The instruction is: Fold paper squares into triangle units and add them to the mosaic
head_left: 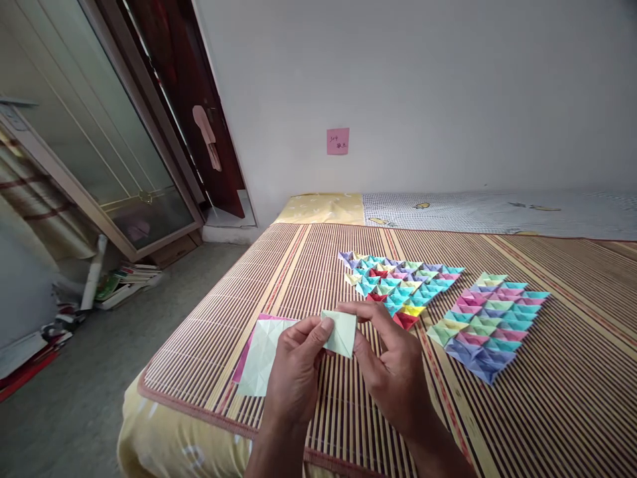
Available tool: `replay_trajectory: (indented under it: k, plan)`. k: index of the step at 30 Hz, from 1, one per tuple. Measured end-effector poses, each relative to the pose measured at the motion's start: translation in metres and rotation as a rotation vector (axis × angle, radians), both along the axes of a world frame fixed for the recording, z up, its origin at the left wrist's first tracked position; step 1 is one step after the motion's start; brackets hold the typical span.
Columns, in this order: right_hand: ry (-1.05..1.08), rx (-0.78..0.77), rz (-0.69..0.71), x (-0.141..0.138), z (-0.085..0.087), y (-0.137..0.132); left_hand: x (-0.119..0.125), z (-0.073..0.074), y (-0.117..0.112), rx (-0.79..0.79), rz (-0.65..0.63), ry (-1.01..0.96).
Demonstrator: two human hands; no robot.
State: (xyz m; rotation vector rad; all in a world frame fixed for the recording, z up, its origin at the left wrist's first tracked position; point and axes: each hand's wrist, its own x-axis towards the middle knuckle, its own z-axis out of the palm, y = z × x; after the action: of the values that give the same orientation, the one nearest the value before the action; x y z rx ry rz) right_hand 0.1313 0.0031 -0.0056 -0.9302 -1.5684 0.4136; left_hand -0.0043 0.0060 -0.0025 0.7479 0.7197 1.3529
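Note:
A small folded square of pale green paper [341, 330] is held up between both hands over the bamboo mat. My left hand [301, 355] pinches its left side, thumb on top. My right hand [391, 352] grips the right side, the index finger along the top edge and the thumb at the right edge. Under and beyond my left hand lie a creased pale green sheet [259, 365] and a pink sheet [243, 362] partly covered by it. Further off, folded paper boats [398, 282] in many colours stand in rows, and a second group of boats [492, 318] sits to the right.
The bamboo mat [199, 358] covers a bed with a yellow sheet [184, 431] hanging over its near edge. A white wall [423, 99] with a pink note [338, 141] rises behind. Books [129, 282] lie on the floor at left, near a glass door [109, 133].

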Motion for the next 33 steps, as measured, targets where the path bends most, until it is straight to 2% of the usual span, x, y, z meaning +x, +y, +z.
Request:
replay_trajectory:
  k: [4,6,9,12,16,21,27,30,33]
  plan:
    - [0.168,-0.240,0.102,0.006,0.000,0.003,-0.005,-0.006,0.003,0.086,0.148,0.134]
    - [0.201,-0.302,0.153,0.007,-0.001,0.004,-0.006,-0.009,0.003,0.127,0.170,0.215]
    - [0.192,-0.322,0.179,0.005,-0.003,0.006,-0.004,-0.010,0.001,0.157,0.157,0.298]
    - [0.198,-0.308,0.151,0.004,-0.004,0.007,-0.001,-0.009,-0.001,0.156,0.134,0.310]
    - [0.170,-0.305,0.200,0.006,0.001,0.006,-0.001,-0.009,0.001,0.145,0.113,0.326]
    - [0.086,-0.256,0.185,0.005,0.007,0.005,0.000,-0.010,0.001,0.181,0.077,0.496]
    - [0.225,-0.381,0.224,0.010,0.001,0.007,0.002,-0.008,-0.002,0.201,0.031,0.641]
    - [0.318,-0.437,0.239,0.014,-0.003,0.010,0.003,-0.008,-0.001,0.153,-0.043,0.588]
    - [0.403,-0.463,0.241,0.013,-0.007,0.013,0.005,-0.008,0.000,0.098,-0.116,0.392]
